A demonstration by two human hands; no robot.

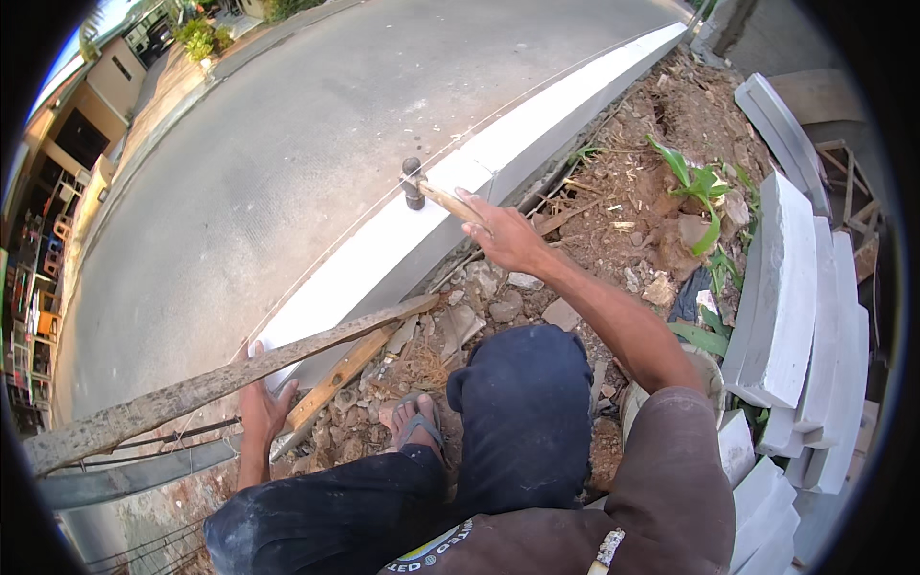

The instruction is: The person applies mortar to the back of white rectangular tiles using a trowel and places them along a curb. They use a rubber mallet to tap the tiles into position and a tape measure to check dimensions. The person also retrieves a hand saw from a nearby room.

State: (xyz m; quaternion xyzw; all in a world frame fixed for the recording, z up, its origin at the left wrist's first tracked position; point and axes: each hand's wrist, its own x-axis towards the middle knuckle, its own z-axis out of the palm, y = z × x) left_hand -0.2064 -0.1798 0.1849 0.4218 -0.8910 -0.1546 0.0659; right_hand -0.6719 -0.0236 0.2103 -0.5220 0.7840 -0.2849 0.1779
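Note:
A row of long white curb blocks (350, 251) runs along the road edge, with a thin string (316, 268) stretched beside its road side. My right hand (508, 237) is closed around the wooden handle of a hammer (413, 184). The dark hammer head is at the top of the blocks, near the string; I cannot tell whether it touches. At the near end of the row, my left hand (261, 410) grips the end of a white block, thumb and fingers on its two sides. A wooden plank (240, 379) crosses above that wrist and hides part of the hand.
Broken stone and soil (508, 307) lie between the blocks and my legs. A second timber (345, 369) slants under the plank. More white blocks (776, 287) are stacked at right, near a green plant (704, 187) and a pale bucket (714, 379). The road (240, 163) stretches beyond.

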